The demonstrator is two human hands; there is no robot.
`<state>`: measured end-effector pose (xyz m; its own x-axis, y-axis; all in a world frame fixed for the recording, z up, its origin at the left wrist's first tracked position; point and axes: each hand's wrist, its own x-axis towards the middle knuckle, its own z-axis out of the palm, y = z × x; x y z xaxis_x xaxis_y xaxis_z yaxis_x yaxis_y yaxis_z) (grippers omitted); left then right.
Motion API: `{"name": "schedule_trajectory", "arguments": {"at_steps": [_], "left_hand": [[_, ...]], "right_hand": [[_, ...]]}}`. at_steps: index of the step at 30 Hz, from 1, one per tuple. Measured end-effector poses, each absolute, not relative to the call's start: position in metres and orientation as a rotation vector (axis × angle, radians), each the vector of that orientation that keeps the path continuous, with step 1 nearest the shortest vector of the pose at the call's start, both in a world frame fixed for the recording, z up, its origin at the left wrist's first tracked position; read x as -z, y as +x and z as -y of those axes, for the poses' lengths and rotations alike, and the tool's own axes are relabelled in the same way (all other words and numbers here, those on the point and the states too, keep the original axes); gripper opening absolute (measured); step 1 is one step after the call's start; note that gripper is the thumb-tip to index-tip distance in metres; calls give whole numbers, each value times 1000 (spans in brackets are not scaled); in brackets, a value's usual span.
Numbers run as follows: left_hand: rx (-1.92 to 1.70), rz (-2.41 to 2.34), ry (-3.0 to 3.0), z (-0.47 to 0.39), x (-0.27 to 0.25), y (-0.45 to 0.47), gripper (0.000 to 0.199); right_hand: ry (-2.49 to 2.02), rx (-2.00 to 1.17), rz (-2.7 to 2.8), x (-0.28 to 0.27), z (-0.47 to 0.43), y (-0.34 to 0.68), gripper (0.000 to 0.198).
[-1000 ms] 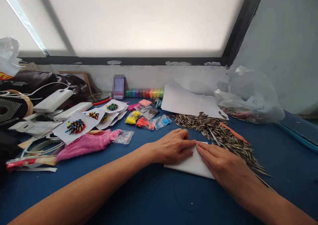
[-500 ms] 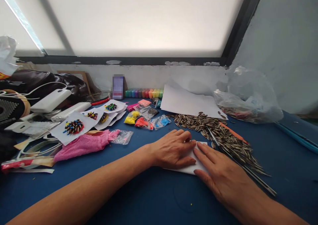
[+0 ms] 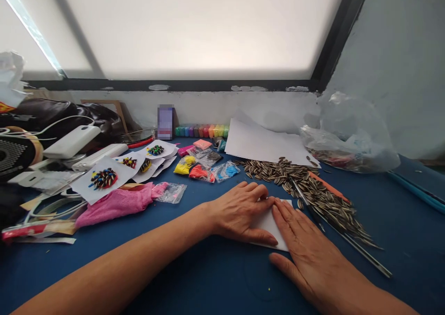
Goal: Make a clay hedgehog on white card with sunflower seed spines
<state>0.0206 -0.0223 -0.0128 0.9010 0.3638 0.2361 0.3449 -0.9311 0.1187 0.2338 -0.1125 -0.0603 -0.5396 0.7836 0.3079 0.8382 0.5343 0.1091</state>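
A white sheet of paper [image 3: 272, 224], seemingly folded, lies on the blue table under both my hands. My left hand [image 3: 239, 215] rests palm down on its left part, fingers a little bent and thumb stretched across the paper. Flat along the paper's right edge lies my right hand [image 3: 309, 245], its fingers straight and its thumb apart on the table. The hands almost meet at the paper's far edge. Just beyond the right hand spreads a heap of striped sunflower seeds [image 3: 327, 201], with a thin metal tool [image 3: 365, 251] lying beside it.
Small bags of coloured clay [image 3: 198, 172] lie ahead, before a row of coloured blocks [image 3: 201, 131]. White sheets [image 3: 260, 141] and a plastic bag [image 3: 354, 143] stand behind the seeds. Leftward are seed-studded clay pieces on paper [image 3: 104, 179], a pink cloth [image 3: 121, 204] and a power bank [image 3: 71, 142].
My right hand has slid slightly right and toward me along the paper, and its thumb has come off the paper onto the table. The left hand has barely moved.
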Motion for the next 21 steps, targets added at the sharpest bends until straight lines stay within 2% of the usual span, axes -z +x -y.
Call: {"name": "schedule_trajectory", "arguments": {"at_steps": [5,14,17,21], "left_hand": [[-393,-533,2984,21,14,18,70],[-401,-522,2942,22,13,14,67],[-380,-519,2949,22,13,13,69],[-365,-511,2966,22,14,12,70]], "right_hand": [[-1411,287,2541,61,114,232,79],[-1348,463,2524,60,115,230,84],[-1397,394,2541,58,116,231,79],[-1494,261,2543,53,116,228,62]]}}
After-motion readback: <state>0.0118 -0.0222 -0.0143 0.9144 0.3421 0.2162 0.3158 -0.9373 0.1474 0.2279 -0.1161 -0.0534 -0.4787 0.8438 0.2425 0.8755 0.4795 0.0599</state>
